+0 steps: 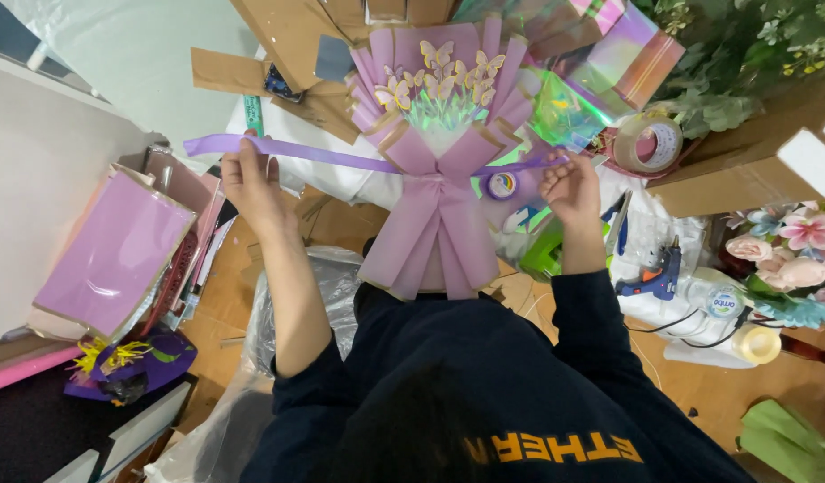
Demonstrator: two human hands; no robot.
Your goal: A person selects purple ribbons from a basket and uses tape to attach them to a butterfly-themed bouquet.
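Ribbon (323,155), lilac, stretched level across the neck of the purple paper bouquet (438,152), which lies on the table ahead of the person; left hand (250,179) pinches one end of the ribbon, fingers closed on it; right hand (569,183) grips the other end beside the wrap, fingers curled shut; paper butterflies (439,76) sit in the bouquet's crown; tape roll (650,141) lies near the right hand; blue glue gun (656,271) rests further right.
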